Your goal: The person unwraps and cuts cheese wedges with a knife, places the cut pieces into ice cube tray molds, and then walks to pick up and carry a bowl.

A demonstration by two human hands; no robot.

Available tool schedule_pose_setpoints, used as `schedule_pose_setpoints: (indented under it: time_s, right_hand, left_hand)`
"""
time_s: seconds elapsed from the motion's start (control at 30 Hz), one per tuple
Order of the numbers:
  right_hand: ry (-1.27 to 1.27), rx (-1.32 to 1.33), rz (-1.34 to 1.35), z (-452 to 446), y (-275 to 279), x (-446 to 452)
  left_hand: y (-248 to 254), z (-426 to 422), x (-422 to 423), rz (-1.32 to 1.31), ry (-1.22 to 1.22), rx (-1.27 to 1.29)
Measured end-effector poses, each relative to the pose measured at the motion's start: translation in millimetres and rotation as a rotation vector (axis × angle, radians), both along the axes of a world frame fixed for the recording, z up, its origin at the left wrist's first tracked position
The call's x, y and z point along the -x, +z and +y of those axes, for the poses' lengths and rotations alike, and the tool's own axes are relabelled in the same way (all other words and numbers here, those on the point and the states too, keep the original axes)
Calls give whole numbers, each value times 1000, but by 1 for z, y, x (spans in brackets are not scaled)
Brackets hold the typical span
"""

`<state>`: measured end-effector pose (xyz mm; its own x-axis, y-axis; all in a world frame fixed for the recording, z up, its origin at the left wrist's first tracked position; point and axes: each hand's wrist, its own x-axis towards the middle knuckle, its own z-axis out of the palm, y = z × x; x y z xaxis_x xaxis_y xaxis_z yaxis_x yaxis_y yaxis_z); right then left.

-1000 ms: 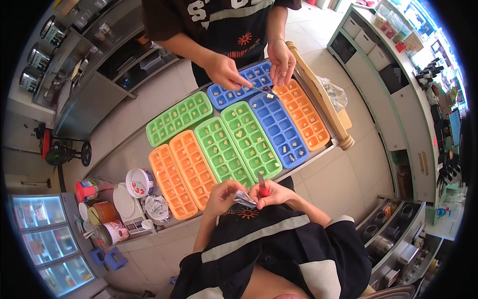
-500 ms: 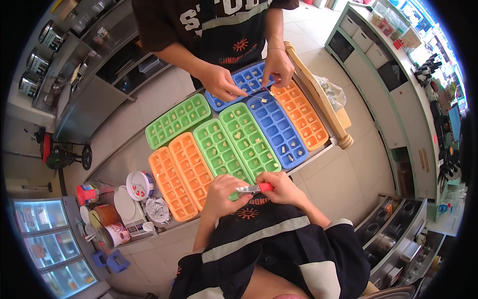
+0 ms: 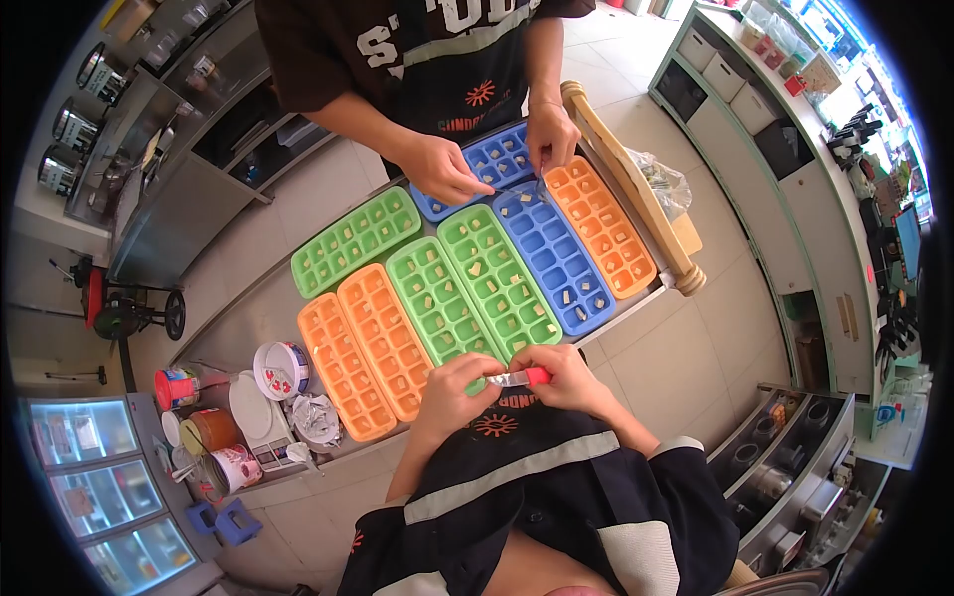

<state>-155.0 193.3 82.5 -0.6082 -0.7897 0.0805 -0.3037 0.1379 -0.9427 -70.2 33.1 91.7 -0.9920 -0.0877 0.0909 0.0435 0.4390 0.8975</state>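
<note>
My right hand [image 3: 564,377] is closed round the red handle of a small knife [image 3: 538,375]. The knife's blade points left, its tip at the fingers of my left hand [image 3: 459,389]. That left hand is closed in a pinch; what it holds, if anything, is hidden. Both hands are in front of my apron, at the near ends of two green ice cube trays [image 3: 437,294] with pale pieces in their compartments. Left of these lie orange ice cube trays [image 3: 346,370]; to the right is a blue ice cube tray [image 3: 556,260], partly filled.
Across the table, a co-worker's hands [image 3: 445,171] work over the blue trays with a thin tool. Another orange tray [image 3: 601,230] lies beside a wooden rail [image 3: 636,189]. Tubs, a jar [image 3: 209,431] and a scale [image 3: 256,412] crowd the left end.
My right hand and the knife have shifted slightly right, and more of the blade shows. The co-worker's hand on the right has moved slightly.
</note>
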Motion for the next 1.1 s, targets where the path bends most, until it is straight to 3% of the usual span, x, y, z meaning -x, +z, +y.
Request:
schedule_pose_setpoints:
  time_s: [0.2,0.3,0.47,0.6,0.67,0.7,0.8,0.83,0.9,1.0,1.1]
  right_hand:
    - [-18,16,30,-1,4,-1]
    - [-56,21,104,-2,1,-2]
    - [-177,99,264,-7,0,-7]
    - [-328,180,236,-14,-7,-11]
    - [-382,276,228,-15,-5,-9]
    - [-382,276,228,-14,-4,-9]
    - [-209,292,56,-4,-4,-7]
    - [-165,254,-41,1,-7,-7]
    - [-122,213,-137,4,-15,-7]
    - [-322,59,-355,4,-30,-4]
    - [-407,160,-523,8,-8,3]
  left_hand:
    - [-6,3,1,49,38,41]
    - [-8,6,3,149,52,199]
    - [-12,11,4,29,134,-113]
    - [-26,18,8,-1,233,-242]
    - [-35,20,11,71,322,-663]
    - [-38,18,12,72,322,-663]
    - [-50,5,15,18,558,-1317]
    - [-54,-4,14,20,558,-1316]
    - [-57,-17,13,-73,452,-1741]
    - [-57,-9,15,-138,485,-1723]
    - [-56,-5,19,-155,479,-1676]
